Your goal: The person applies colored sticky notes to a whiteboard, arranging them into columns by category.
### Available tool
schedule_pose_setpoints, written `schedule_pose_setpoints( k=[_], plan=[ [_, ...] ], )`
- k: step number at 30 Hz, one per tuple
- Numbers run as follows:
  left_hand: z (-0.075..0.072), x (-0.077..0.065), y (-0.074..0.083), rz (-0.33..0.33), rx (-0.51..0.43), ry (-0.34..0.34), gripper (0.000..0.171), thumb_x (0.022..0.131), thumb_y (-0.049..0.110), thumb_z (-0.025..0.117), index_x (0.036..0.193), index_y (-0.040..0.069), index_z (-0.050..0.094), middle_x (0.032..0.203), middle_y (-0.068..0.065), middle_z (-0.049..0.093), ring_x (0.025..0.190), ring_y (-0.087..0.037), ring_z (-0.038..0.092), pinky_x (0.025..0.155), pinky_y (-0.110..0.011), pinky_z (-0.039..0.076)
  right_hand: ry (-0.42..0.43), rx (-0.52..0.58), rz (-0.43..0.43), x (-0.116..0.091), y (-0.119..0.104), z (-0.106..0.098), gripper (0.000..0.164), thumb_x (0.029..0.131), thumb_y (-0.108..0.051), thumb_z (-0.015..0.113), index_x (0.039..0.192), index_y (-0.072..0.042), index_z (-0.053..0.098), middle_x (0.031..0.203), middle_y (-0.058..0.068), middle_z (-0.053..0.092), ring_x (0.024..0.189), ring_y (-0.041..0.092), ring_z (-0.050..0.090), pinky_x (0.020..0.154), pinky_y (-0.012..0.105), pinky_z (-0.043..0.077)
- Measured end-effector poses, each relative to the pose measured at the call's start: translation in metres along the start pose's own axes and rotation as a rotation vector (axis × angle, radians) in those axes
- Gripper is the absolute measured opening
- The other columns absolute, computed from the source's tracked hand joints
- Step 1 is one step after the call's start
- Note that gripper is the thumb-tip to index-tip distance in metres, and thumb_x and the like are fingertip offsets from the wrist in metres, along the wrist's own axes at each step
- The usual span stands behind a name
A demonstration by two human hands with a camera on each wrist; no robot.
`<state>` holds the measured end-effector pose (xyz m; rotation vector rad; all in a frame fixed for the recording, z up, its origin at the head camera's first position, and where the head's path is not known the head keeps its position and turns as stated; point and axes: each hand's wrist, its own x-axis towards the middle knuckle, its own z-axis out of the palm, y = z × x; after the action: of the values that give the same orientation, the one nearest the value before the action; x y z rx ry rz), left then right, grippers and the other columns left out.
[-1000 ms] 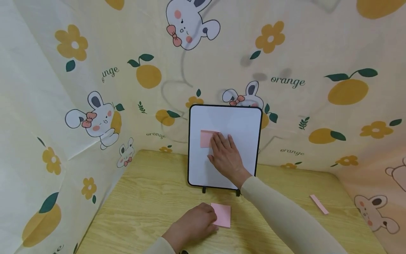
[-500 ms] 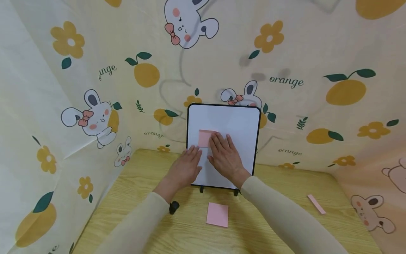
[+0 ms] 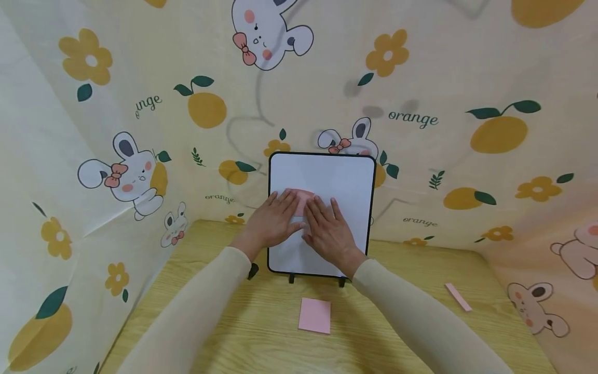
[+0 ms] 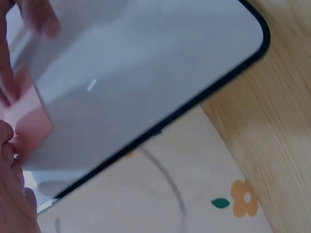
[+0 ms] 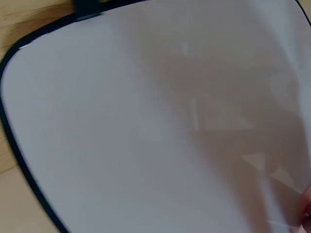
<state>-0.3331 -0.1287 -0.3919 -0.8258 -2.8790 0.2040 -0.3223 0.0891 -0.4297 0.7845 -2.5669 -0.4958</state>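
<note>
A pink sticky note (image 3: 302,201) lies on the upper left part of a white board (image 3: 336,179) with a black rim. My left hand (image 3: 273,221) rests on the note's left side with its fingers straight. From the other side my right hand (image 3: 330,231) touches the note's right edge, fingers extended and pointing up. The left wrist view shows the note (image 4: 31,119) between the fingers of both hands, its one edge standing out over the board (image 4: 146,63). In the right wrist view only a bit of a fingertip (image 5: 306,208) shows at the lower right of the board.
The board stands upright on short black feet (image 3: 291,278) on a wooden table (image 3: 261,332). A pink sticky-note pad (image 3: 315,316) lies in front of it. Farther right is a narrow pink strip (image 3: 458,297). A small black object (image 3: 253,270) sits partly behind the left sleeve.
My left hand has left the pink pad on the table and risen to the note's left side on the board. The right hand stays at the note. The head view has shifted slightly right.
</note>
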Motion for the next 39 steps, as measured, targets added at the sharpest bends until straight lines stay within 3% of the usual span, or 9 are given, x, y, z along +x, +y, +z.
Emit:
schedule_pose_setpoints(
  k=[3, 9, 16, 24, 33, 39],
  plan=[
    [0.001, -0.001, -0.007, -0.007, 0.019, 0.001, 0.080, 0.111, 0.061, 0.025, 0.169, 0.007, 0.016, 0.178, -0.007, 0.010, 0.166, -0.023, 0.004, 0.136, -0.048, 0.004, 0.011, -0.021, -0.018, -0.003, 0.003, 0.002, 0.078, 0.109, -0.054, 0.048, 0.166, -0.003, 0.028, 0.175, 0.012, 0.022, 0.165, 0.030, 0.013, 0.134, 0.057, 0.010],
    [-0.001, -0.001, -0.011, 0.018, -0.013, -0.008, 0.076, 0.113, 0.058, 0.026, 0.169, 0.007, 0.017, 0.178, -0.007, 0.010, 0.166, -0.024, 0.003, 0.136, -0.047, 0.004, 0.121, -0.047, -0.036, 0.009, 0.011, -0.003, 0.063, 0.110, -0.038, 0.052, 0.161, -0.003, 0.041, 0.169, 0.012, 0.037, 0.162, 0.029, 0.027, 0.133, 0.053, 0.022],
    [-0.004, -0.001, -0.010, 0.015, -0.073, -0.030, 0.080, 0.111, 0.063, 0.020, 0.169, 0.009, 0.011, 0.178, -0.006, 0.004, 0.165, -0.023, -0.003, 0.136, -0.045, 0.000, 0.031, -0.029, -0.079, 0.027, 0.014, -0.013, 0.068, 0.113, -0.042, 0.045, 0.167, -0.005, 0.026, 0.176, 0.010, 0.018, 0.165, 0.028, 0.009, 0.134, 0.056, 0.011],
    [-0.005, -0.001, -0.008, -0.002, -0.046, -0.012, 0.081, 0.111, 0.064, 0.021, 0.169, 0.008, 0.016, 0.178, -0.006, 0.008, 0.166, -0.022, 0.003, 0.136, -0.044, 0.003, -0.022, -0.006, 0.046, 0.018, 0.022, -0.009, 0.073, 0.113, -0.050, 0.039, 0.169, -0.008, 0.020, 0.177, 0.006, 0.016, 0.166, 0.026, 0.005, 0.134, 0.059, 0.005],
    [-0.008, 0.014, 0.002, 0.043, -0.008, 0.011, 0.083, 0.110, 0.065, 0.021, 0.169, 0.008, 0.013, 0.178, -0.006, 0.006, 0.166, -0.023, 0.002, 0.136, -0.043, 0.002, -0.025, 0.018, 0.031, 0.016, 0.023, -0.007, 0.075, 0.113, -0.054, 0.033, 0.169, -0.007, 0.017, 0.177, 0.008, 0.010, 0.166, 0.028, 0.001, 0.133, 0.061, 0.003],
    [-0.009, 0.007, -0.014, 0.000, 0.060, -0.019, 0.080, 0.110, 0.064, 0.023, 0.169, 0.010, 0.016, 0.178, -0.004, 0.009, 0.166, -0.022, 0.004, 0.136, -0.043, 0.004, -0.040, -0.014, 0.037, 0.015, 0.025, -0.008, 0.077, 0.112, -0.055, 0.037, 0.170, -0.009, 0.017, 0.177, 0.006, 0.012, 0.166, 0.027, 0.003, 0.133, 0.061, 0.003]
  ],
)
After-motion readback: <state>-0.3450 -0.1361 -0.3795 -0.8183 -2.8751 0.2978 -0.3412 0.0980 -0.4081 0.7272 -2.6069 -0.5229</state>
